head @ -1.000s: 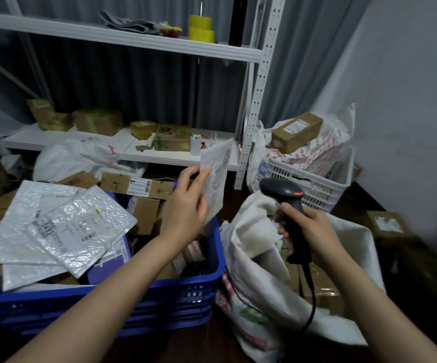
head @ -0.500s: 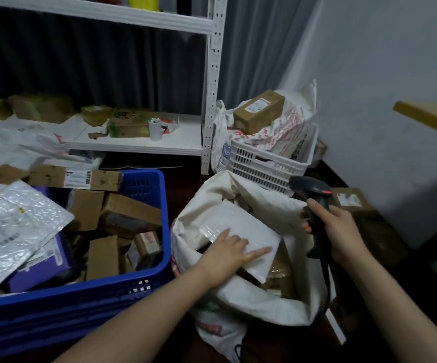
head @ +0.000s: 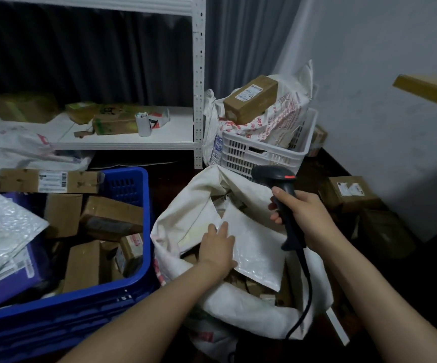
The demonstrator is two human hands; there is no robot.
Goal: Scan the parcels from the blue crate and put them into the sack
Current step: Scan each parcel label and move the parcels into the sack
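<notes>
A: While your left grip [head: 218, 248] lies flat on the mailer [head: 260, 250], fingers straight and not curled round it, that mailer sits in the mouth of the sack [head: 186, 213], on top of the brown boxes inside.

B: Your right grip [head: 305, 213] is clamped round the handle of the scanner [head: 275, 176]. You hold it upright over the sack's far right rim, and its cable [head: 307, 292] hangs down across the sack's right side.

A: You have the crate [head: 123, 294] on the floor just left of the sack. It holds brown boxes, and at its left edge there are bubble mailers [head: 5, 231] lying over a purple parcel [head: 15, 276].

B: Past your sack, a white crate [head: 261, 153] stands on the floor beside the post of the shelf [head: 133, 141]. A printed bag [head: 286, 119] fills it, and a box [head: 250, 99] rests on top of that bag.
</notes>
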